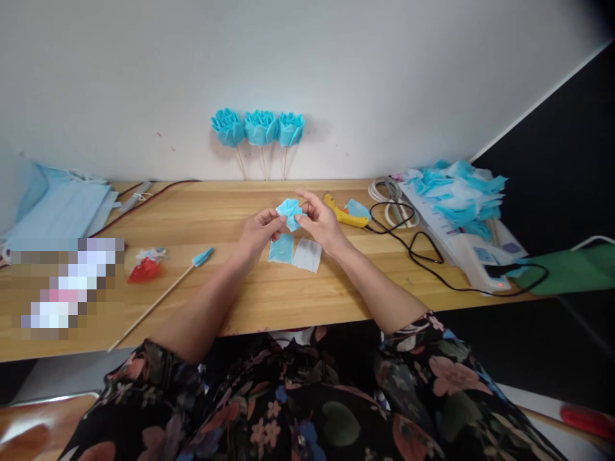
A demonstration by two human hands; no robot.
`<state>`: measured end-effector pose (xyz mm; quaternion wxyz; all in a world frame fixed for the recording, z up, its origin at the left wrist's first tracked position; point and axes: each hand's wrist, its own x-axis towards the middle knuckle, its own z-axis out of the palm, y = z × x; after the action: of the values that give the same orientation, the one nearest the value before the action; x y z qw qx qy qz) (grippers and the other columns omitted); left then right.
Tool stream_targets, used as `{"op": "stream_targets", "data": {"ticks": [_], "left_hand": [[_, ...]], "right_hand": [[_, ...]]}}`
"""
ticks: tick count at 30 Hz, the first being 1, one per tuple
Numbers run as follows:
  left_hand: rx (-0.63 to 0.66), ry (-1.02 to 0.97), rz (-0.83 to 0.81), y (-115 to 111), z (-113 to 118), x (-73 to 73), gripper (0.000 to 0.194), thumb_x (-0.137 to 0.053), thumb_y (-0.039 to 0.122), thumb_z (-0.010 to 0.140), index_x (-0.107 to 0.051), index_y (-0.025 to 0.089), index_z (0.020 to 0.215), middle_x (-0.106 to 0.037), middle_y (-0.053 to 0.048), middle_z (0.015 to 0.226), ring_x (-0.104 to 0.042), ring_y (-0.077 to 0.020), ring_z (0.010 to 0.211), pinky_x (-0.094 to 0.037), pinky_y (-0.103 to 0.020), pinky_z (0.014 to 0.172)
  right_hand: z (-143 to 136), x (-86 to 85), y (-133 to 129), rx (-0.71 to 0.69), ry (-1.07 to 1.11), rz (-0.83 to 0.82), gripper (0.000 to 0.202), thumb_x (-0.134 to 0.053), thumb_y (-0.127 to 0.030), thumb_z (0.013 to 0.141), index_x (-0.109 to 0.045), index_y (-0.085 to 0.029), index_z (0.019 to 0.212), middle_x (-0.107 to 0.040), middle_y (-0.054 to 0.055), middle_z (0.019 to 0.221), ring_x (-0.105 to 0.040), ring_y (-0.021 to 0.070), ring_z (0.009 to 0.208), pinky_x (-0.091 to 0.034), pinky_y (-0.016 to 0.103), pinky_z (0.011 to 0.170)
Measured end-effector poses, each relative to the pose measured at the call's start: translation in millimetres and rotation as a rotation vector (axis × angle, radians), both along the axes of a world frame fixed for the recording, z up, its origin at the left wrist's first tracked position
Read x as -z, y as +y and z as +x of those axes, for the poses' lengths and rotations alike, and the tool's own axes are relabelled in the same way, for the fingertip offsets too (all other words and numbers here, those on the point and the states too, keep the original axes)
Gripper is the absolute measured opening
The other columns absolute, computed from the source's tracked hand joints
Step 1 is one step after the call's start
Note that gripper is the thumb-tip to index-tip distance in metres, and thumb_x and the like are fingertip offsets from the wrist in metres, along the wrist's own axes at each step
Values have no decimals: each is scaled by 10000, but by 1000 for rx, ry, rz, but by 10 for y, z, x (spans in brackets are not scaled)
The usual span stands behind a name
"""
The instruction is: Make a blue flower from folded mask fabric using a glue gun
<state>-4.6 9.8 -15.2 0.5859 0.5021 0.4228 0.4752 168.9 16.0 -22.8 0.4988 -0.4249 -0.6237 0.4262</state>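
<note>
Between my two hands, above the middle of the table, is a small piece of blue fabric (289,210), creased and partly folded. My left hand (263,228) pinches its left edge between thumb and fingers. On the other side my right hand (319,221) grips it with the thumb against the fingers. Just below lie a blue fabric square (281,249) and a white fabric square (307,255) flat on the wood. To the left rests a thin wooden stick (156,304) with a blue wrapped tip (203,257).
Three blue fabric flowers (260,128) on sticks lean against the wall. A yellow glue gun (348,214) with a black cord (423,272) lies right, near a power strip (480,266) and a heap of blue strips (461,192). Face masks (57,205) are stacked left, near a red packet (145,269).
</note>
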Motion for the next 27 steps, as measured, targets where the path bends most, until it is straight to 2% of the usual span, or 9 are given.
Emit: {"op": "stream_targets", "data": {"ticks": [3, 6, 8, 13, 16, 22, 25, 27], "left_hand": [[-25, 9, 11, -15, -14, -18, 269, -731, 358, 727, -535, 188, 655, -534, 45, 545, -444, -66, 490, -366, -225, 520], [-33, -3, 14, -33, -23, -42, 267, -717, 355, 736, -526, 190, 648, -518, 48, 537, -431, -67, 490, -359, -225, 521], [-30, 6, 18, -44, -15, -50, 264, -728, 354, 722, -529, 193, 656, -506, 52, 529, -429, -71, 489, -352, -227, 517], [5, 56, 30, -65, 26, -41, 256, -747, 347, 685, -547, 190, 659, -510, 51, 542, -431, -73, 496, -329, -230, 504], [33, 83, 42, -70, 31, -41, 246, -747, 335, 679, -553, 185, 657, -519, 53, 553, -425, -68, 500, -327, -224, 501], [81, 109, 54, -60, 7, -64, 261, -759, 382, 686, -604, 175, 721, -568, 41, 601, -454, -70, 520, -353, -218, 506], [52, 99, 22, -34, 4, -43, 299, -763, 422, 689, -643, 180, 817, -586, 36, 599, -469, -81, 513, -365, -223, 504], [16, 88, 22, -17, 1, -25, 294, -759, 428, 693, -638, 184, 804, -568, 39, 564, -459, -82, 496, -357, -223, 495]], "right_hand": [[10, -13, -17, -41, 65, -63, 585, -676, -368, 818, -548, -251, 1377, -649, -21, 827, -603, 158, 784, -523, 326, 784], [28, -61, -37, -29, 115, -110, 521, -627, -463, 881, -572, -251, 1354, -683, 4, 895, -638, 173, 884, -530, 354, 886], [29, -86, -45, -26, 129, -111, 517, -639, -493, 877, -583, -253, 1331, -688, 14, 929, -638, 177, 918, -527, 353, 899], [-2, -60, -44, -60, 92, -89, 634, -724, -468, 805, -546, -257, 1375, -641, -12, 855, -593, 151, 769, -506, 289, 699], [-10, -29, -44, -39, 45, -65, 594, -726, -424, 799, -563, -256, 1345, -605, -35, 784, -540, 131, 677, -458, 266, 608], [11, -50, -39, -23, 35, -35, 499, -692, -368, 824, -573, -234, 1290, -571, -43, 746, -511, 119, 644, -431, 260, 588], [17, -61, -40, 11, 18, -29, 527, -686, -349, 833, -557, -258, 1335, -524, -47, 721, -485, 127, 630, -426, 269, 575], [13, -53, -46, -3, 14, -32, 553, -693, -340, 835, -549, -272, 1365, -526, -43, 725, -484, 133, 635, -427, 272, 577]]}}
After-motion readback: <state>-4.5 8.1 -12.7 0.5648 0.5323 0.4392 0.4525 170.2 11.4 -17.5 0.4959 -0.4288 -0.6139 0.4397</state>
